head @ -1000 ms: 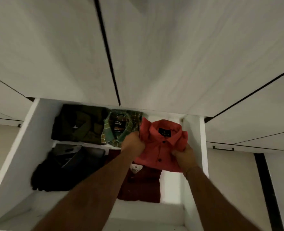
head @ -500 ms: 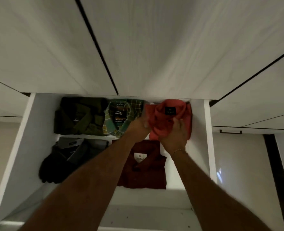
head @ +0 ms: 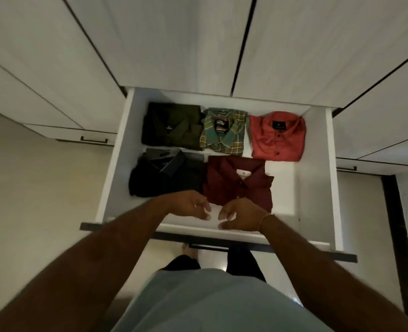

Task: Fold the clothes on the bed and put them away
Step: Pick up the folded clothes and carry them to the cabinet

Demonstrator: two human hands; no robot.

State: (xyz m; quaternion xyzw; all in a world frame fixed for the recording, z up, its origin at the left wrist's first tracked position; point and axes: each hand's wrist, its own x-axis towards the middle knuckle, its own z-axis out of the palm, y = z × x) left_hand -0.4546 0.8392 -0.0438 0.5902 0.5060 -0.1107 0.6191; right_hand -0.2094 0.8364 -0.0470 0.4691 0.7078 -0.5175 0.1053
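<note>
Below, a white drawer [head: 331, 164] stands pulled out from a bank of pale wood-grain cupboard fronts [head: 174, 39], whose dark seams fan out towards the top. Along the drawer's back edge lie three folded shirts: an olive shirt [head: 172, 124] in the back left corner, a green plaid shirt [head: 223, 133] touching its right side, and a coral-red shirt [head: 277, 137] near the back right corner, apart from the plaid one with bare drawer floor between them. In front of them, a black garment [head: 160, 178] lies against the left wall and a maroon shirt [head: 240, 183] sits beside it, towards the middle. The front right part of the drawer floor shows bare white.

Both hands hang over the drawer's front edge, holding nothing. The left hand [head: 188, 204] and the right hand [head: 241, 216] face each other with fingers loosely curled and a small gap between them; a thin bracelet [head: 266, 219] circles the right wrist. A dark bar handle [head: 209, 248] runs along the drawer front. Beige floor [head: 42, 188] spreads to either side.
</note>
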